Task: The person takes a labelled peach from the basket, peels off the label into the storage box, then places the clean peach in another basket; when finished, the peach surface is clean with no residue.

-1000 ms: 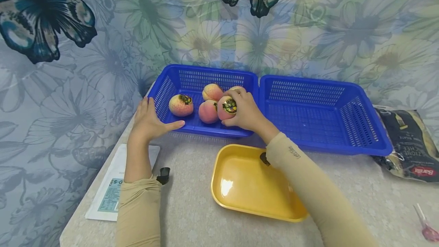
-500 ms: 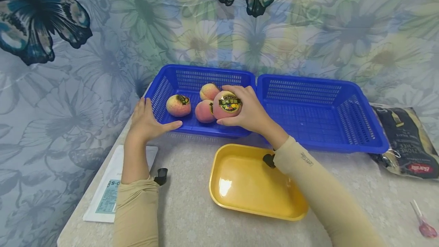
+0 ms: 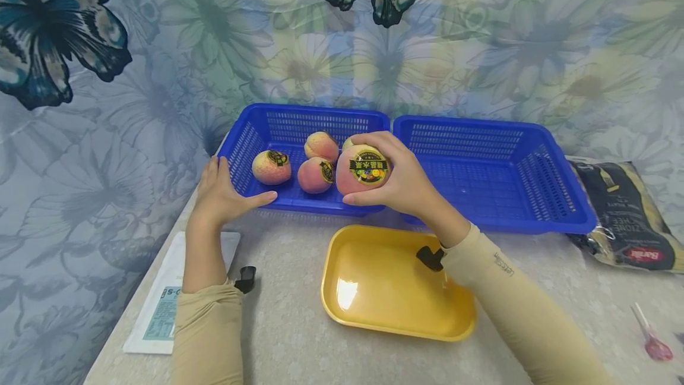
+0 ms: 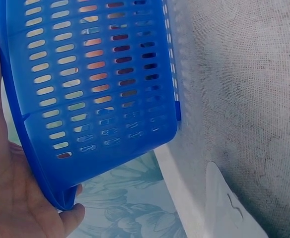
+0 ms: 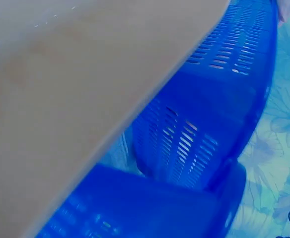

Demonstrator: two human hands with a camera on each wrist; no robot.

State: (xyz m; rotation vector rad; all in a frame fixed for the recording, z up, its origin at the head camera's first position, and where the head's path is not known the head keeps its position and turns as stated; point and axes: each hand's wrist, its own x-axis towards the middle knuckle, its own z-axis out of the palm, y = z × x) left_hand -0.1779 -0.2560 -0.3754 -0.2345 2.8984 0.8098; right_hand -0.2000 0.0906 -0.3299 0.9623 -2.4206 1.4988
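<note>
My right hand [image 3: 403, 177] grips a peach [image 3: 350, 178] with a round black-and-gold sticker, over the right end of the left blue basket [image 3: 315, 204]. Several other peaches lie in that basket: a yellowish one [image 3: 269, 170] at the left, another [image 3: 320, 146] farther back, a pinker one [image 3: 312, 177] in the middle, and one mostly hidden behind the held fruit. My left hand [image 3: 216, 198] rests at the basket's front left corner, thumb along the front rim and fingers at the left side. The left wrist view shows this hand [image 4: 16, 193] against the rim. The right wrist view shows no fingers.
A second blue basket [image 3: 534, 227] stands to the right, beside a black Barilla bag [image 3: 620, 218]. In front sits a yellow tray [image 3: 385, 290], partly under my right forearm. A white packet [image 3: 155, 308] lies at left, a pink lollipop [image 3: 656, 346] at far right.
My right hand has lifted the peach from among the others and brought it nearer and slightly right, its sticker now facing me. The left hand stays at the basket corner.
</note>
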